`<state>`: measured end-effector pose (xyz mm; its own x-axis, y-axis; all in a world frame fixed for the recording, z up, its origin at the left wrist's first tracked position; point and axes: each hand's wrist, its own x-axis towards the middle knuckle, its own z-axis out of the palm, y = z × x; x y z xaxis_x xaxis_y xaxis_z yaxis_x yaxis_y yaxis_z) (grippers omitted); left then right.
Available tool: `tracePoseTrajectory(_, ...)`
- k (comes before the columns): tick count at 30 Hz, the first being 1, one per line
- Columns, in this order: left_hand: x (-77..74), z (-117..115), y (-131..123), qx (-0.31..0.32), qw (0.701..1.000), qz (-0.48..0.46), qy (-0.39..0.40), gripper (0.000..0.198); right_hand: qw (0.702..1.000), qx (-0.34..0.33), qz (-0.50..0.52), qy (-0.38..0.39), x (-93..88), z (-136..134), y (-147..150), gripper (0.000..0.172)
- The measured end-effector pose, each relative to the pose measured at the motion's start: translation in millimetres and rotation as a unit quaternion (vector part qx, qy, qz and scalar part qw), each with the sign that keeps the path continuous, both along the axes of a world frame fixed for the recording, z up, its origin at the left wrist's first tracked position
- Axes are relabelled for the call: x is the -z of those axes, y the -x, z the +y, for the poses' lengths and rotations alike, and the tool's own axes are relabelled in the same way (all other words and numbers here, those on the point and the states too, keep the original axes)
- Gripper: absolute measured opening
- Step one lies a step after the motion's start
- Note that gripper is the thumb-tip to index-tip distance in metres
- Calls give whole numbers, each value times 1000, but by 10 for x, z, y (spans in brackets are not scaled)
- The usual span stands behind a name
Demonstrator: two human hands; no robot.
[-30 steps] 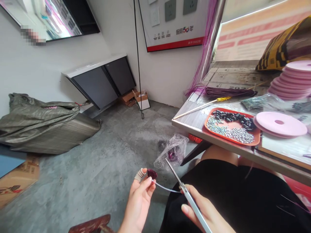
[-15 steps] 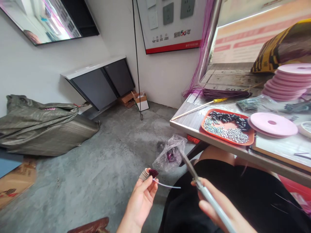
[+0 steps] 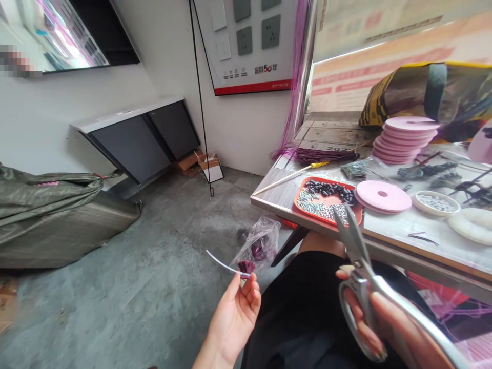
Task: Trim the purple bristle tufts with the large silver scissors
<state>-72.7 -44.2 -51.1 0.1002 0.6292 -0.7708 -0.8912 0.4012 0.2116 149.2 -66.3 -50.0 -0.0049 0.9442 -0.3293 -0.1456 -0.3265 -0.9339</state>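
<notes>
Between the thumb and fingers of my left hand (image 3: 236, 312) is a small dark-purple bristle tuft (image 3: 246, 266), its strands fanned upward. A thin white strip (image 3: 220, 262) lies across the tuft's base, and its loose end curves out to the left. My right hand (image 3: 378, 323) holds a pair of scissors (image 3: 357, 246) by the grey handles, the blades slightly parted and pointing up toward the table edge. The blades are well to the right of the tuft, not touching it. Behind the tuft, a clear plastic bag (image 3: 265, 233) with purple material hangs or lies low beside the table.
On the table to the right are a red tray (image 3: 296, 205) of small beads, pink discs (image 3: 400, 197), a stick with a yellow end (image 3: 292, 177), a bundle of purple strands (image 3: 323, 155) and a white dish (image 3: 453, 206). A large green sack (image 3: 77, 225) rests on the floor at left.
The tuft has been turned so its strands fan up, and the strip now points left instead of right. The scissors moved right and their blades parted. My view shifted rightward.
</notes>
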Motion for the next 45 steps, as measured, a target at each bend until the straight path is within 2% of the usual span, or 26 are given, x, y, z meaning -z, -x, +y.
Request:
tracePoseTrajectory(3, -44, -20, -43, 14, 1000, -8, 6, 31, 998, -44, 49, 2, 97, -29, 177, 60)
tracePoseTrajectory(6, -47, -53, -73, 25, 999, -34, -3, 34, 995, -76, 52, -32, 131, -42, 286, 54)
tracePoseTrajectory(9, -5, -101, -118, 56, 997, -27, -52, 19, 994, -85, 56, -44, 132, -38, 338, 51)
tracePoseTrajectory(10, 8, -119, -142, 67, 995, 1, -80, 11, 994, -81, 61, -36, 131, -33, 359, 52)
tracePoseTrajectory(11, 16, -137, -172, 77, 990, 40, -109, 12, 994, -75, 71, -23, 129, -27, 384, 54)
tracePoseTrajectory(13, 13, -169, -242, 89, 975, 119, -164, 29, 993, -56, 103, 2, 126, -8, 450, 59)
tracePoseTrajectory(15, -7, -189, -313, 99, 963, 164, -191, 38, 990, -29, 136, -1, 120, 17, 522, 61)
tracePoseTrajectory(20, -15, -201, -427, 113, 960, 177, -186, 34, 982, 18, 184, -33, 82, 40, 628, 59)
tracePoseTrajectory(24, 13, -216, -484, 118, 959, 191, -172, 28, 985, 34, 165, -44, 77, -1, 633, 57)
tracePoseTrajectory(28, -8, -240, -533, 118, 949, 219, -191, 26, 987, 40, 141, -60, 119, 2, 606, 53)
tracePoseTrajectory(32, -22, -239, -549, 128, 929, 261, -229, 22, 985, 49, 152, -61, 136, 27, 596, 52)
tracePoseTrajectory(36, 27, -218, -539, 138, 908, 312, -242, 25, 985, 64, 154, -53, 128, 30, 615, 50)
tracePoseTrajectory(40, 136, -222, -513, 149, 896, 353, -225, 45, 981, 77, 173, -50, 148, 43, 646, 49)
tracePoseTrajectory(42, 194, -221, -497, 154, 873, 398, -236, 57, 977, 88, 187, -48, 150, 70, 664, 51)
tracePoseTrajectory(45, 242, -168, -496, 177, 810, 490, -268, 67, 973, 111, 198, -39, 113, 144, 670, 51)
